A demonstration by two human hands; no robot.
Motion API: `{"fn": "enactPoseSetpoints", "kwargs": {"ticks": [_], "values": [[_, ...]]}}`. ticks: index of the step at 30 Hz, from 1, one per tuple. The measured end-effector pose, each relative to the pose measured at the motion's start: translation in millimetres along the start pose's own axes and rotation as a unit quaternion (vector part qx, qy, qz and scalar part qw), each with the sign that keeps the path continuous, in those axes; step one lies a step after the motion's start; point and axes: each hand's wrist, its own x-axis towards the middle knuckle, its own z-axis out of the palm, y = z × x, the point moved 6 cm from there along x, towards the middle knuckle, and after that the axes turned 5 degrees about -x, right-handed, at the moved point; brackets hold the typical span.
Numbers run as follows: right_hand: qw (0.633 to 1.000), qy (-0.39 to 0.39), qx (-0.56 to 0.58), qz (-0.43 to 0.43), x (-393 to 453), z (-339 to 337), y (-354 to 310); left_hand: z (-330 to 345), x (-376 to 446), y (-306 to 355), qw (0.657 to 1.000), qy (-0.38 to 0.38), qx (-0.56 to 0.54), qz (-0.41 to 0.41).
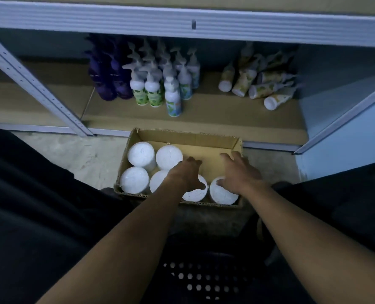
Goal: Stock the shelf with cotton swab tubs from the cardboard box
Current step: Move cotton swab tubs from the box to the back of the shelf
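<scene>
Nearest to us sits a dark perforated surface [200, 279], perhaps a stool or crate; too dim for us to tell which, and the frame's bottom edge cuts it off. Dark clothing fills both lower sides, its detail lost in shadow.

Both bare forearms reach forward into the cardboard box [183, 137], which stands on the floor just before the shelf [215, 116]. Our left hand [187, 173] lies over a cotton swab tub [195, 194] in the box's near row, thumb along its lid; the fingers are turned away from us, so we cannot tell whether they grip it or merely rest there. Our right hand [239, 174] covers the top of the neighbouring tub [222, 193] at the near right corner, fingers spread and bent over it, thumb at its left edge; whether it truly grasps is also unclear. Four more white tubs [141, 154] fill the box's left part, one partly hidden by the left wrist.

Farther off, on the shelf board, stand purple bottles [107, 75] almost swallowed by darkness, white pump bottles [153, 86] beside them, and to the right a heap of toppled yellowish bottles [261, 83] with labels too blurred to read.
</scene>
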Motion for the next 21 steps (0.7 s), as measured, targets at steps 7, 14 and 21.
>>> {"fn": "enactPoseSetpoints", "kwargs": {"ticks": [7, 14, 21], "values": [[0.998, -0.054, 0.026, 0.006, 5.3, 36.4, -2.3, 34.7, 9.8, -4.6, 0.998, -0.037, 0.043, 0.000], [0.994, -0.098, 0.040, 0.015, 9.6, 62.6, -9.1, 47.4, 11.7, -3.4, 0.998, -0.027, 0.052, -0.012], [0.998, -0.058, 0.023, 0.024, 13.6, 64.1, -6.6, 48.7, 10.8, -2.0, 0.996, 0.015, 0.088, -0.024]]}}
